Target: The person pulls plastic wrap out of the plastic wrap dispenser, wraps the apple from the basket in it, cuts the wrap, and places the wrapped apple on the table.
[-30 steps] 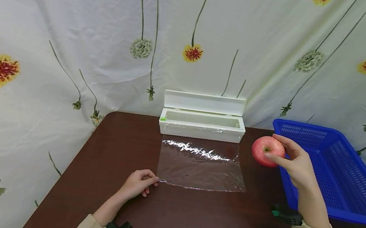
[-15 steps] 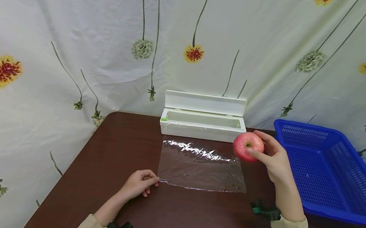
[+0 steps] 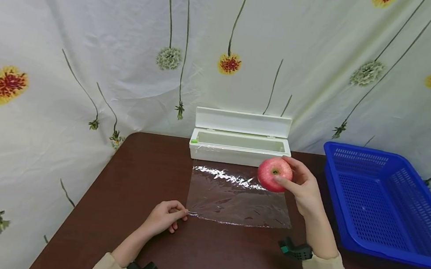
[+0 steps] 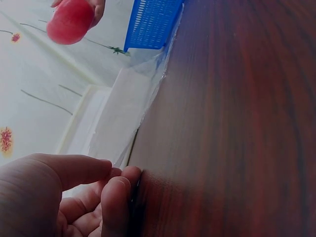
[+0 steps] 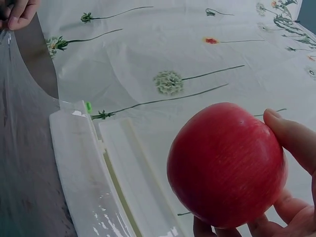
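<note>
"Two hands show in the head view, yes? Where is each?"

"Yes. The left hand (image 3: pixel 166 217) pinches the near left corner of a sheet of clear film (image 3: pixel 235 203) between thumb and fingers. The right hand (image 3: pixel 306 191) holds a red apple (image 3: pixel 269 172), thumb near the stem hollow, above the far right part of the film."

"And around them?"

"The film runs from the front of a long white box (image 3: pixel 233 156), its lid (image 3: pixel 242 123) standing up at the back, over a dark brown table (image 3: pixel 144 162). On the right sits a blue basket (image 3: pixel 386 211) with perforated sides. A flower-print cloth (image 3: pixel 131 31) hangs behind."

"What does the left wrist view give?"

"Thumb and fingertips close together on the film's edge, the nearby fingers bent. The apple is at upper left, in the air, with part of the right hand behind it."

"Last, the right wrist view?"

"The apple, large and close, cradled between the thumb on one side and fingers beneath. At top left, the film gathers at the left hand's fingertips. Shiny film also lies over the box's front."
</note>
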The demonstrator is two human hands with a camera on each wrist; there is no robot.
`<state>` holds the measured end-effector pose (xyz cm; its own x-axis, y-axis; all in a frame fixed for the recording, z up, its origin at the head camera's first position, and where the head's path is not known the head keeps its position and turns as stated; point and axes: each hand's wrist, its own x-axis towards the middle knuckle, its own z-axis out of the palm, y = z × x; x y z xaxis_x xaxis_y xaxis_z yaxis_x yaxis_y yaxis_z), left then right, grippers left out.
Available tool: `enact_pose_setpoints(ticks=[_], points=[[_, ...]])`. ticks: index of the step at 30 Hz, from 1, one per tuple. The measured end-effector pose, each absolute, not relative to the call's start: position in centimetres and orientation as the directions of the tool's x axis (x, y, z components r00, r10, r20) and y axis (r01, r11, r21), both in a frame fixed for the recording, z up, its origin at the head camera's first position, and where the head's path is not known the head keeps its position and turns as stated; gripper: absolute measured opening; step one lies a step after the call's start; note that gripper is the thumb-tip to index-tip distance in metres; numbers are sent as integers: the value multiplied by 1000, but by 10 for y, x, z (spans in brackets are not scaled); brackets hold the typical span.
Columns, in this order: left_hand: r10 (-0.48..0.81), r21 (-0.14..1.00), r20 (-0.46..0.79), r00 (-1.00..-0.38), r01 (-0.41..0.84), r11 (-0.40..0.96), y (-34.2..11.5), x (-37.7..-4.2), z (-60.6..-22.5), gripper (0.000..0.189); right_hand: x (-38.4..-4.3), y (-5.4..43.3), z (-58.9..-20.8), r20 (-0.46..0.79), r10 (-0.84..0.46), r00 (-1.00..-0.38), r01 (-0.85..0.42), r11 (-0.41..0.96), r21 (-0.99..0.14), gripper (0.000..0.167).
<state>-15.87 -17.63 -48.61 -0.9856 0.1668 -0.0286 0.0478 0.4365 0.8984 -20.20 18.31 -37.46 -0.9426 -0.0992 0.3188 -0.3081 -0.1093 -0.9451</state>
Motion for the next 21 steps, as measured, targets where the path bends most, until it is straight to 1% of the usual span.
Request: enact_pose_setpoints(ticks=[6, 14, 21], points=[[164, 898, -32, -986, 44, 438, -176, -159, -486, 17, -207, 176, -383, 276, -109, -955, -264, -112, -958, 52], [160, 893, -33, -987, 43, 448, -177, -157, -486, 19, -217, 166, -401, 201, -120, -972, -189, -107, -976, 53], [161, 894, -37, -986, 40, 446, -176, -157, -486, 19, -222, 155, -415, 138, -133, -982, -128, -78, -989, 54]])
